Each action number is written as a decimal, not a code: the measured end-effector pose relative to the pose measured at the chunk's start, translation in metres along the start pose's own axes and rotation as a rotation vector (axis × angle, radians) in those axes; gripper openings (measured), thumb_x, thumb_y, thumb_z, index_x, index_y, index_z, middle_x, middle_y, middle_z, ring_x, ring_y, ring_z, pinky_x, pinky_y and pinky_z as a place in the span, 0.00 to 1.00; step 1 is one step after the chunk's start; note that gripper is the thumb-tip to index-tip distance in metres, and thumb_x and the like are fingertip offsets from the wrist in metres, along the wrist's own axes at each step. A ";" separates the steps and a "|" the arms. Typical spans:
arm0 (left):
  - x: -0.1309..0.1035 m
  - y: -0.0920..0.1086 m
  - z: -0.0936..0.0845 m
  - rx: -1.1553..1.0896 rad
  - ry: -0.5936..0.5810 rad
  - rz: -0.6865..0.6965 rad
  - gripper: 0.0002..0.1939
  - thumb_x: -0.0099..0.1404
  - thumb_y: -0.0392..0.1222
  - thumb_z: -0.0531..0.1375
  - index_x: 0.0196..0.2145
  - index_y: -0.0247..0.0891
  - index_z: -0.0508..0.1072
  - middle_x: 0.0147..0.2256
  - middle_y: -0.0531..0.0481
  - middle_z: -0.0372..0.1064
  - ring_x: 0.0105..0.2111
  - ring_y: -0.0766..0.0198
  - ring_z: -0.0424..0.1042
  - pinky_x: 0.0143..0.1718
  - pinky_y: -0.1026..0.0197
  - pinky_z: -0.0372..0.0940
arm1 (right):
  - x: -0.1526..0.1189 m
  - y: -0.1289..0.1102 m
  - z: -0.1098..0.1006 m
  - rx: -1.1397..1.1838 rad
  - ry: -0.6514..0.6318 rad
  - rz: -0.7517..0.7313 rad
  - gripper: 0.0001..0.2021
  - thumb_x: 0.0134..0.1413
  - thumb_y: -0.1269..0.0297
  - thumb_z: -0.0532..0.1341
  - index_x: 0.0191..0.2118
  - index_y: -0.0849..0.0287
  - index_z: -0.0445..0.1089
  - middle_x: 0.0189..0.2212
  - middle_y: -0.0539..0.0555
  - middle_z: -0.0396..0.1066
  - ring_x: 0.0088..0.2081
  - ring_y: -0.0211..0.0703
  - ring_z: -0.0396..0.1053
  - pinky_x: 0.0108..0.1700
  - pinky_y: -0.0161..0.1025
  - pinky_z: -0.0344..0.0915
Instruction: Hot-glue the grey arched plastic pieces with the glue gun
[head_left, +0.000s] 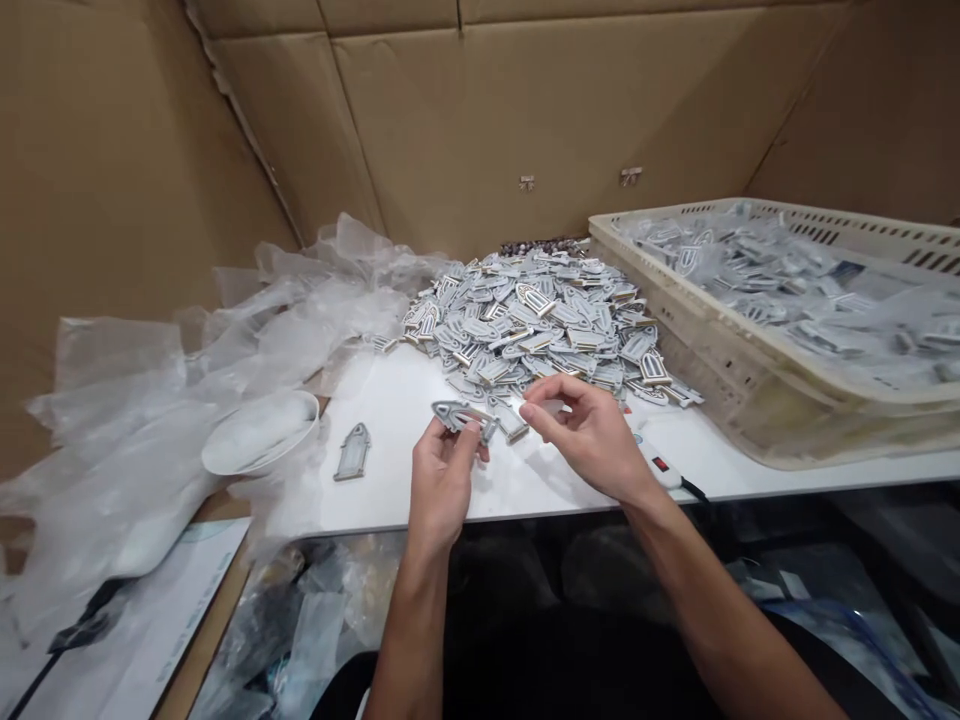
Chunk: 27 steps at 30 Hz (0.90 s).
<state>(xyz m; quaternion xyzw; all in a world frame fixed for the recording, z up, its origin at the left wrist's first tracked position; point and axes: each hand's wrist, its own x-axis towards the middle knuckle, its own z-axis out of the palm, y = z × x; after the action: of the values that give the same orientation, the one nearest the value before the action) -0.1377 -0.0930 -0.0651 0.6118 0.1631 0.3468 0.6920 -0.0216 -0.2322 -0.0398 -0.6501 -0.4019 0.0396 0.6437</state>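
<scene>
My left hand (441, 478) grips a flat grey arch-shaped piece (459, 414) by its edge, held just above the white table (390, 400). My right hand (592, 435) pinches a small clear plastic bag (551, 407) beside that piece. A large heap of the same grey arch-shaped pieces (536, 325) lies right behind both hands. One single arch-shaped piece (352, 452) lies flat on the table to the left.
A cream plastic crate (757, 375) with bagged pieces stands at the right. Crumpled clear plastic bags (225, 340) pile up at the left, with a white bowl (259, 432). A white device with a red switch (664, 465) lies under my right wrist. Cardboard walls surround the table.
</scene>
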 end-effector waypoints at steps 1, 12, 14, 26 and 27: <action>0.000 0.000 0.000 0.004 -0.028 -0.011 0.16 0.67 0.51 0.68 0.42 0.35 0.74 0.37 0.48 0.73 0.30 0.67 0.70 0.35 0.63 0.67 | -0.001 0.000 -0.001 0.045 -0.028 0.024 0.10 0.63 0.58 0.69 0.38 0.60 0.76 0.38 0.55 0.77 0.36 0.40 0.73 0.34 0.34 0.70; 0.000 0.007 -0.001 0.131 -0.191 -0.062 0.13 0.70 0.50 0.64 0.40 0.35 0.74 0.29 0.52 0.66 0.26 0.68 0.65 0.31 0.65 0.63 | -0.004 0.001 -0.001 -0.199 -0.090 -0.186 0.12 0.74 0.63 0.59 0.52 0.55 0.80 0.42 0.54 0.72 0.41 0.39 0.73 0.45 0.39 0.71; 0.000 0.006 -0.002 0.098 -0.217 -0.083 0.13 0.70 0.49 0.64 0.42 0.36 0.75 0.31 0.53 0.66 0.26 0.70 0.63 0.34 0.65 0.65 | -0.004 0.001 0.002 -0.199 -0.088 -0.185 0.07 0.70 0.65 0.63 0.49 0.56 0.78 0.41 0.52 0.75 0.43 0.40 0.74 0.44 0.37 0.70; 0.001 -0.001 -0.007 -0.047 -0.293 -0.135 0.08 0.72 0.43 0.59 0.44 0.39 0.78 0.39 0.51 0.69 0.34 0.68 0.68 0.41 0.65 0.70 | 0.004 -0.002 0.016 -0.389 -0.061 -0.412 0.06 0.69 0.73 0.63 0.45 0.62 0.79 0.37 0.53 0.79 0.38 0.41 0.73 0.43 0.37 0.67; 0.001 -0.001 -0.008 -0.044 -0.295 -0.135 0.09 0.73 0.42 0.59 0.44 0.39 0.78 0.39 0.51 0.70 0.34 0.68 0.68 0.41 0.66 0.70 | 0.004 -0.002 0.016 -0.384 -0.062 -0.418 0.06 0.68 0.74 0.63 0.44 0.62 0.79 0.37 0.52 0.78 0.38 0.40 0.73 0.42 0.37 0.67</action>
<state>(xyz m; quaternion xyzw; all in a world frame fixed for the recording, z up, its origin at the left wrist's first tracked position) -0.1415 -0.0863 -0.0675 0.6286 0.0928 0.2094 0.7433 -0.0289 -0.2173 -0.0388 -0.6617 -0.5467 -0.1508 0.4905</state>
